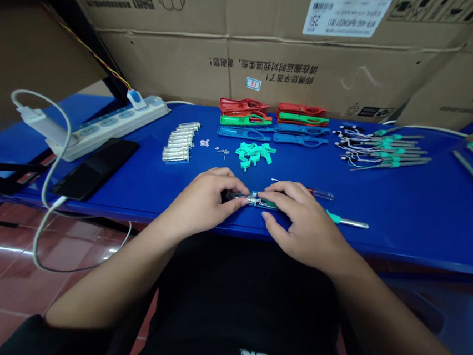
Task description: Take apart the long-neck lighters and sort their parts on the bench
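A black shirt (244, 306) with a white X fills the bottom of the view, with a glossy red tile floor (1, 272) to its left. Large cardboard boxes (273, 53) stand behind a blue table (404, 216). On the table lie a white power strip (107, 129), a black phone (93, 166) and a white cable (46, 181) that droops over the table's edge. Red, green and blue plastic frames (301, 139) sit in neat rows, beside wired pen bodies (383, 150), metal-capped glass tubes (180, 142) and a heap of teal clips (254, 156).

The left hand (203, 202) and right hand (299, 222) both grasp a clear pen-shaped tube (255, 200), their fingers meeting along it near the table's front edge. Just beyond the right hand lie a clear-handled screwdriver (321, 194) and a teal-collared metal rod (347, 222). Tiny screws (222, 152) lie loose by the clips.

A slip of the fingers could send the tube's small parts rolling, and a stray elbow could snag the cable.
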`<action>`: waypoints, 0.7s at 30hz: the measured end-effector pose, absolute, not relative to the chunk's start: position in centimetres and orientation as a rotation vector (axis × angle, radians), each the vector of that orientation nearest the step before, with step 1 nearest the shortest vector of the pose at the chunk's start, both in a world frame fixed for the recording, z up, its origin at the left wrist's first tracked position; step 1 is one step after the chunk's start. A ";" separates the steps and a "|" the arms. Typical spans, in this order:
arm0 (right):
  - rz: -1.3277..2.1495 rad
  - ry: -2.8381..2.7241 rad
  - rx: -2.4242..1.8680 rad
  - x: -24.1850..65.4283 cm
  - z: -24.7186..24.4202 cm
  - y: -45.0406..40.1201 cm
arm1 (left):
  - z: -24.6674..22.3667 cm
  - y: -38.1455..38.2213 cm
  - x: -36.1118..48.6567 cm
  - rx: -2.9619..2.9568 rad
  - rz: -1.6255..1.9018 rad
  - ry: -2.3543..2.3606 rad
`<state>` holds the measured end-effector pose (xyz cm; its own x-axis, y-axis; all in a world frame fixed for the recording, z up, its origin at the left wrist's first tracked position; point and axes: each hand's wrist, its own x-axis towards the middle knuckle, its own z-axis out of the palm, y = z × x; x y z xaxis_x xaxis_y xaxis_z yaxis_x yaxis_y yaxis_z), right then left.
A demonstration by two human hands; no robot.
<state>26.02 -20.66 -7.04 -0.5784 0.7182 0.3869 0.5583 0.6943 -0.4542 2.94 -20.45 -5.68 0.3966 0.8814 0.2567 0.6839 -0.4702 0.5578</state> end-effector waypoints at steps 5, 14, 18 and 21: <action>0.373 -2.314 -0.959 26.1 -7.1 -20.8 | -5.7 -20.3 2.8 2.275 0.761 1.346; 0.446 -2.300 -0.987 26.1 -6.6 -20.2 | -5.8 -20.2 2.5 2.358 0.733 1.278; 0.416 -2.391 -1.001 26.0 -5.6 -19.5 | -6.0 -20.8 2.5 2.450 0.783 1.264; 0.351 -2.515 -0.993 25.9 -4.8 -18.8 | -6.2 -21.1 2.6 2.491 0.815 1.232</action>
<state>25.90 -18.84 -4.85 -0.6613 0.6953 0.2817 0.5915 0.7142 -0.3742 2.58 -21.12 -6.15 0.4877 0.7891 0.3735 0.6524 -0.6137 0.4446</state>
